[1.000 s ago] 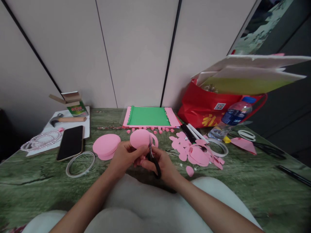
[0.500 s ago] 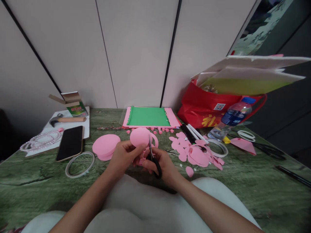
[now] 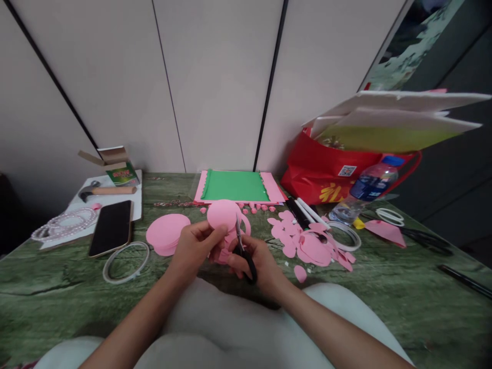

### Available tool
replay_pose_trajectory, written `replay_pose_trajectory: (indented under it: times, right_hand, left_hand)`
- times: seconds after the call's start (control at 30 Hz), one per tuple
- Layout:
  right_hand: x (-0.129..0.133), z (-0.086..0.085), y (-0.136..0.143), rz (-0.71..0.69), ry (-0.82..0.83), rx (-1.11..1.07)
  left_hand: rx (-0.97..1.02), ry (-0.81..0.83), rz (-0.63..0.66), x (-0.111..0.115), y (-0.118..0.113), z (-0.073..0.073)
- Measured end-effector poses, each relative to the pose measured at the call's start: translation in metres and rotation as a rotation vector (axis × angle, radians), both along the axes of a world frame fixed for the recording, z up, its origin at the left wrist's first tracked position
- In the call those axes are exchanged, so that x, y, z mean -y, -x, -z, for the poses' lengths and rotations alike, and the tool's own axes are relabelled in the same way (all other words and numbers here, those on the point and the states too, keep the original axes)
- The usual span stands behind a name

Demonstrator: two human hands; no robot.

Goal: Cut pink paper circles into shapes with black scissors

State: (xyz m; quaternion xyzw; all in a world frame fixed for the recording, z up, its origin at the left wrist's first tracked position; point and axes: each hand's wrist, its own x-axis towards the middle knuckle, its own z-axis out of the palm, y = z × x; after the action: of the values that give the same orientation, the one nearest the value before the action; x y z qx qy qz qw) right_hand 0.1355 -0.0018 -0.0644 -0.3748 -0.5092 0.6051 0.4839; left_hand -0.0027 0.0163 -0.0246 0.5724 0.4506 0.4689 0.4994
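Between its thumb and fingers, my left hand [image 3: 200,243] pinches a round piece of pink paper [image 3: 223,214] in front of my lap. My right hand [image 3: 257,261] grips black-handled scissors [image 3: 249,265], their blades pointing up at the right edge of the paper circle. A curved pink paper strip [image 3: 246,225] hangs just right of the blades. Left of my left hand lies a stack of pink paper circles [image 3: 168,233]. Pink cut pieces [image 3: 315,247] are piled to the right of my right hand.
A phone [image 3: 111,228], a tape roll [image 3: 126,262], bead strings [image 3: 65,224] and a hammer [image 3: 111,190] lie at the left. Green paper [image 3: 235,185] is at the back. A red bag [image 3: 307,171], a bottle [image 3: 363,189] and another tape roll [image 3: 346,236] stand or lie right.
The pink circle in my left hand has turned or shifted very slightly against the scissors. Both hands keep nearly the same place and hold.
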Motion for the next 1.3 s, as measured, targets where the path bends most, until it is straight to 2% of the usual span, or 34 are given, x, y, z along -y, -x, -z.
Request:
replay_pose_trajectory:
  times: [0.3, 0.53, 0.77, 1.0, 1.3]
  right_hand:
    - [0.0024, -0.0002, 0.0034, -0.090, -0.023, 0.012]
    - [-0.0009, -0.0022, 0.0020, -0.046, -0.040, -0.047]
    - [0.0000, -0.0055, -0.0001, -0.036, -0.048, -0.006]
    - [-0.0006, -0.0020, 0.0010, -0.027, -0.043, -0.028]
    - [0.0003, -0.0052, -0.0005, 0.000, 0.021, 0.016]
  left_hand:
    - [-0.108, 0.022, 0.019, 0.0022, -0.0007, -0.0009]
    - [-0.223, 0.018, 0.048, 0.0032, -0.0008, -0.0009]
    - [-0.198, 0.029, 0.041, 0.0028, -0.0017, -0.0017]
    - [-0.179, 0.025, 0.031, 0.0040, -0.0019, -0.0056]
    - [-0.174, 0.002, -0.017, 0.0030, -0.0019, -0.0046]
